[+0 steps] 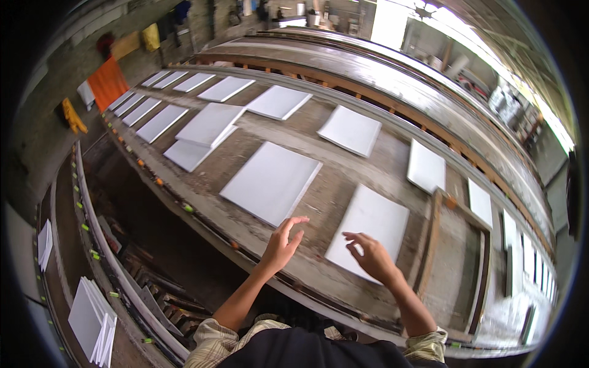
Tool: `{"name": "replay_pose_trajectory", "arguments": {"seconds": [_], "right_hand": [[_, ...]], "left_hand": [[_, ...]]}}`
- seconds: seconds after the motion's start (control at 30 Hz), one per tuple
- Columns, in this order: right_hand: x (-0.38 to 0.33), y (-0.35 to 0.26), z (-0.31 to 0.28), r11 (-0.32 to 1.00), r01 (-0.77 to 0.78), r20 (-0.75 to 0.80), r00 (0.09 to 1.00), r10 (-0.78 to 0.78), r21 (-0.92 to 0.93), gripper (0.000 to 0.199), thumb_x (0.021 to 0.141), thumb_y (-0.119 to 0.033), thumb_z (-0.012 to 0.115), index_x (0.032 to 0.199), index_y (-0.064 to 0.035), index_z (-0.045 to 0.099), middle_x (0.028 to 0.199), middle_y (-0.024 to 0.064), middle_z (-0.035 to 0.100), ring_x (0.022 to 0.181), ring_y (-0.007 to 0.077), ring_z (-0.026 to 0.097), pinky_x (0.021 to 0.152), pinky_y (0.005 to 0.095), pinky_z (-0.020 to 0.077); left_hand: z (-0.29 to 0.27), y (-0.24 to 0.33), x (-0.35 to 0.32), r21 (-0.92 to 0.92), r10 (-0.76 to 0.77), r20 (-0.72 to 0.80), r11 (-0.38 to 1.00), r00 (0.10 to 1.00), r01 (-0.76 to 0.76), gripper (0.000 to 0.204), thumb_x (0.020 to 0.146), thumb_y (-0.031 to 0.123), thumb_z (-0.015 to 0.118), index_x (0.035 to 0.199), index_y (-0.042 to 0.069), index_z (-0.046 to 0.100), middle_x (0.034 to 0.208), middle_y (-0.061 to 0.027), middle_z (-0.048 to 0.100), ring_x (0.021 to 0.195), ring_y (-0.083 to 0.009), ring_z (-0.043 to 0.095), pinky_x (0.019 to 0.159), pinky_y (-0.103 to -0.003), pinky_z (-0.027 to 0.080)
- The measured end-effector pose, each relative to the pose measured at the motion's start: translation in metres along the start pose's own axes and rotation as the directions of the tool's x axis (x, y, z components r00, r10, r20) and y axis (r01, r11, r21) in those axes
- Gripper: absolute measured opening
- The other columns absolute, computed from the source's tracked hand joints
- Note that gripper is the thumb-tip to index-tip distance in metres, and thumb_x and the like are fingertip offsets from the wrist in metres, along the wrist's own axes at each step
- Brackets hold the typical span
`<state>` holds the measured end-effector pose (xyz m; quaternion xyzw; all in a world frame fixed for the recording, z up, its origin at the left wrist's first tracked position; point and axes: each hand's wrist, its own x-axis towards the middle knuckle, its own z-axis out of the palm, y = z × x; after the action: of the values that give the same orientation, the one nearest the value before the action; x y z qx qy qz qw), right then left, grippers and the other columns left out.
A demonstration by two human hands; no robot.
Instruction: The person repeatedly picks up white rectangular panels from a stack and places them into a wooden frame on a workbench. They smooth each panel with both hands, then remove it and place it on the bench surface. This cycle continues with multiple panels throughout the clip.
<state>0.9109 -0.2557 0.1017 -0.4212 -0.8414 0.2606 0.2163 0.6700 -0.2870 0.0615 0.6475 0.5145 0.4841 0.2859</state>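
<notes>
Near white stack (383, 214) lies flat right under & just ahead of the R hand (361, 250); contact w/ it can't be told. R hand: fingers bent, thumb apart from them, nothing gripped. L hand (292, 230) is just off the near corner of the L white stack (272, 178), which lies flat ahead & a bit L of it; thumb & fingers spread w/ a gap btwn, nothing held. Bare strip of brown, stained tabletop (328, 190) shows btwn the two stacks, ahead of & btwn the hands. To R of R hand, a wooden frame (427, 248) lies on the tabletop. Beyond the hands, a far row of white stacks (351, 130) runs L to R. Ahead-L of L hand, an upper stack (211, 122) overlaps a lower stack (189, 154). Well L & nearer the body, fanned white sheets (92, 319) stand on a 2nd bench. Far ahead-L, orange cloth (108, 84) hangs by the wall.
</notes>
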Motion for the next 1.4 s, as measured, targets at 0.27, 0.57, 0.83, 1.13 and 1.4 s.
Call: {"name": "replay_pose_trajectory", "arguments": {"seconds": [0.27,0.57,0.83,1.13,1.4], "right_hand": [[0.129,-0.060,0.108,0.973,0.038,0.257,0.961,-0.098,0.229,0.028,0.085,-0.010,0.054,0.112,-0.0063,0.058,0.097,0.0147,0.065,0.088,0.0285,0.064,0.076,0.0359,0.0499],[0.232,-0.068,0.147,0.884,0.087,0.200,0.959,-0.198,0.459,0.024,0.087,-0.005,0.051,0.109,-0.0003,0.059,0.089,0.0116,0.067,0.079,0.0175,0.066,0.072,0.0301,0.0520],[0.333,-0.086,0.189,0.856,0.086,0.108,0.981,-0.162,0.510,0.024,0.091,-0.010,0.047,0.111,-0.0004,0.059,0.099,0.0125,0.065,0.081,0.0185,0.065,0.073,0.0294,0.0527],[0.460,-0.108,0.277,0.838,-0.260,0.142,0.965,0.219,0.480,0.040,0.087,-0.014,0.055,0.124,-0.0035,0.048,0.116,0.0127,0.056,0.100,0.0181,0.057,0.084,0.0309,0.0461],[0.503,-0.137,0.323,0.865,-0.415,0.085,0.909,0.409,0.282,0.050,0.080,-0.019,0.060,0.127,-0.0098,0.045,0.121,0.0239,0.047,0.118,0.0346,0.041,0.097,0.0404,0.0370]], "left_hand": [[-0.097,-0.023,-0.012,-0.236,-0.122,-0.107,0.967,0.987,0.094,0.026,0.090,0.008,0.049,0.114,0.000,0.053,0.113,-0.0122,0.059,0.108,-0.0224,0.055,0.094,-0.033,0.041],[-0.166,-0.074,0.020,-0.168,-0.159,-0.259,0.979,0.953,0.117,0.028,0.091,0.009,0.048,0.116,-0.001,0.051,0.117,-0.0129,0.057,0.111,-0.0213,0.053,0.096,-0.032,0.040],[-0.278,-0.157,0.069,-0.184,-0.243,-0.345,0.965,0.906,0.188,0.028,0.091,0.007,0.049,0.118,0.001,0.049,0.114,-0.0104,0.057,0.108,-0.0179,0.054,0.090,-0.030,0.043],[-0.428,-0.297,0.164,0.395,-0.126,-0.308,0.885,0.943,0.247,0.045,0.084,0.022,0.060,0.120,0.002,0.042,0.119,-0.0211,0.047,0.114,-0.0338,0.044,0.098,-0.043,0.035],[-0.484,-0.381,0.226,0.257,-0.507,-0.139,0.811,0.851,0.525,0.055,0.088,0.024,0.052,0.132,-0.004,0.036,0.136,-0.0278,0.032,0.118,-0.0398,0.043,0.094,-0.044,0.039]]}}
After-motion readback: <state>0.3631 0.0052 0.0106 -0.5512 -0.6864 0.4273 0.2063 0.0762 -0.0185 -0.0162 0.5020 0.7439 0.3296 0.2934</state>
